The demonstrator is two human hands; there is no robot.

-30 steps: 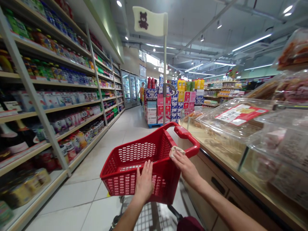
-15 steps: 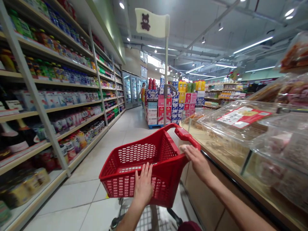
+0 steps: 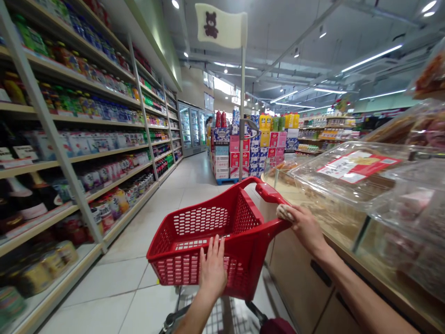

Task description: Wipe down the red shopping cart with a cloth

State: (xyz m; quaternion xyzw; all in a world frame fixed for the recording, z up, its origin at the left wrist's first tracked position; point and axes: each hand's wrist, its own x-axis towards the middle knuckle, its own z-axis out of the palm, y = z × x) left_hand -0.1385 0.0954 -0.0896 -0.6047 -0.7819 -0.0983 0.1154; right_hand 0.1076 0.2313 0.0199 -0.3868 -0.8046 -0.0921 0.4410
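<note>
A red shopping cart (image 3: 167, 271) stands sideways in front of me, its basket holding nothing that I can see. My left hand (image 3: 212, 269) lies against the near side of the basket, palm down and fingers stretched over the rim. At the right end of the cart, my right hand (image 3: 306, 227) pinches a crumpled whitish cloth (image 3: 285, 212) against the corner of the red handle (image 3: 271, 192). The fingertips under the cloth are partly hidden.
Shelves of drinks (image 3: 104, 153) line the left side. On the right, close to my arm, is a counter with clear plastic food boxes (image 3: 344, 169). Stacked cartons (image 3: 239, 160) stand ahead, near glass-door fridges (image 3: 191, 127). A bear flag (image 3: 222, 27) rises on a pole behind the cart.
My right hand has slid with the cloth along the handle corner, to the right and toward me. My left hand stays on the basket side. The view has shifted slightly.
</note>
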